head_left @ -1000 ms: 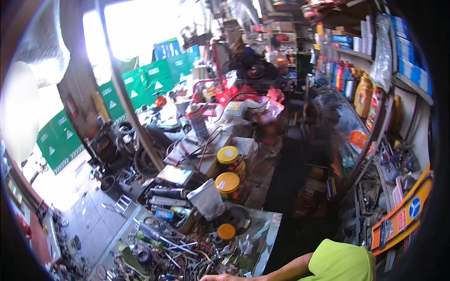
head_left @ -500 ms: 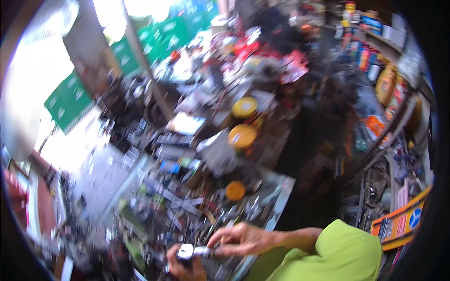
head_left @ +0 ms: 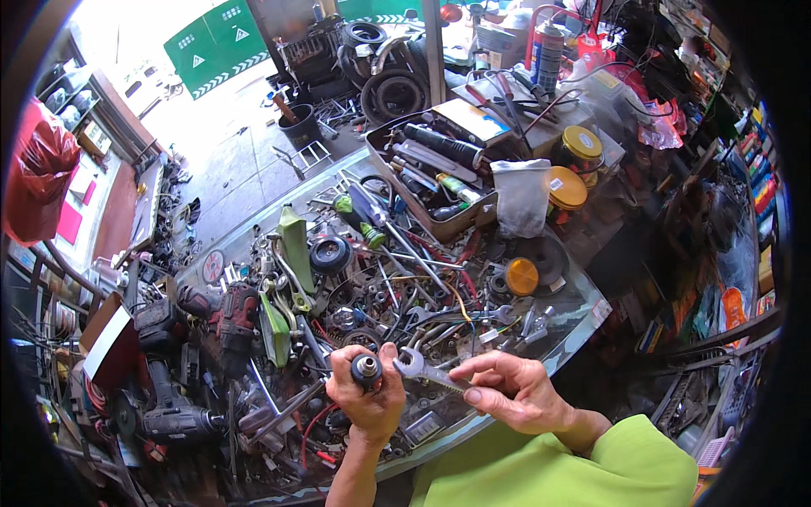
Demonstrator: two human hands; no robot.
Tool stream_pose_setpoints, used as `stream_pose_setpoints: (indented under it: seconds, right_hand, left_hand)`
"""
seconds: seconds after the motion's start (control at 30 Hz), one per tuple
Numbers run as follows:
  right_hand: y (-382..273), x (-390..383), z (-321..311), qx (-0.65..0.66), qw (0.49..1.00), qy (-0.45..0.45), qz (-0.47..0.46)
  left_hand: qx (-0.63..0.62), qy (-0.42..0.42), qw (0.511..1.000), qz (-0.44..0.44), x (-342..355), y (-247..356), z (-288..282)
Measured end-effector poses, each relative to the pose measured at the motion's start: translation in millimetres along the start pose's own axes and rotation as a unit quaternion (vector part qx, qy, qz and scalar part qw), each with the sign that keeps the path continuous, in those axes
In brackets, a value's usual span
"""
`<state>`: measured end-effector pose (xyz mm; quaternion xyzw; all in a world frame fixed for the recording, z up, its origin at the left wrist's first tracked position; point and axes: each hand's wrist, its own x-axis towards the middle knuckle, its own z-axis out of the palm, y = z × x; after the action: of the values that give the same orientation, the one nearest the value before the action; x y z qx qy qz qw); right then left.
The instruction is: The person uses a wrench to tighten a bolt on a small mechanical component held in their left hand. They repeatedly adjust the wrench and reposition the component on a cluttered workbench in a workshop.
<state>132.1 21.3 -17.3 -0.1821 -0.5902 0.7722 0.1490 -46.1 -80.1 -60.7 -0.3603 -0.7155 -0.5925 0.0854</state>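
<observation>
My left hand (head_left: 361,402) grips a dark cylindrical part (head_left: 367,376) with a silver tip pointing up. Just right of it, my right hand (head_left: 515,393) holds a silver open-end wrench (head_left: 422,368) between thumb and fingers, its jaw beside the part. Beneath both hands, a glass-topped bench (head_left: 583,317) carries loose tools, wires, nuts and metal fittings. Red-and-black (head_left: 232,325) and black power drills (head_left: 169,414) lie to the left. A small black wheel (head_left: 330,253) and an orange round lid (head_left: 521,276) sit beyond the hands.
A tool box (head_left: 448,221), a grey bag (head_left: 518,194) and yellow-lidded jars (head_left: 576,145) crowd the back of the bench. Tyres (head_left: 397,97) and a black bucket (head_left: 300,131) stand on the floor behind. A red bag (head_left: 38,169) hangs at left; packed shelves (head_left: 752,211) line the right.
The view has swung left and down onto the bench. My left hand, low in the blurred earlier frame, is raised with its part, and the wrench in my right hand now shows clearly beside it.
</observation>
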Motion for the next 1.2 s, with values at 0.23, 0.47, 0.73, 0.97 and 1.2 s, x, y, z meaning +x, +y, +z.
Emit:
stream_pose_setpoints:
  seconds: [0.23,0.47,0.73,0.97,1.2]
  right_hand:
    - [6.4,-4.0,16.1,-0.013,0.999,-0.018,0.024]
    - [15.7,-6.8,25.8,0.065,0.997,-0.002,0.036]
    - [12.2,-8.3,23.7,0.215,0.966,-0.075,0.123]
    - [1.7,4.3,6.7,0.141,0.982,-0.086,0.092]
    - [-5.2,21.0,-11.3,0.138,0.978,-0.107,0.111]
  left_hand:
    - [0.048,-0.006,0.998,0.031,0.3,-1.4,-2.1]
    - [0.065,-0.013,0.996,0.060,-0.7,0.3,-1.0]
    - [0.065,0.021,0.994,0.083,-2.3,7.5,-4.4]
    - [0.021,-0.012,0.999,0.049,-8.9,9.2,-6.2]
    - [-0.018,-0.074,0.993,0.088,5.1,9.3,-4.1]
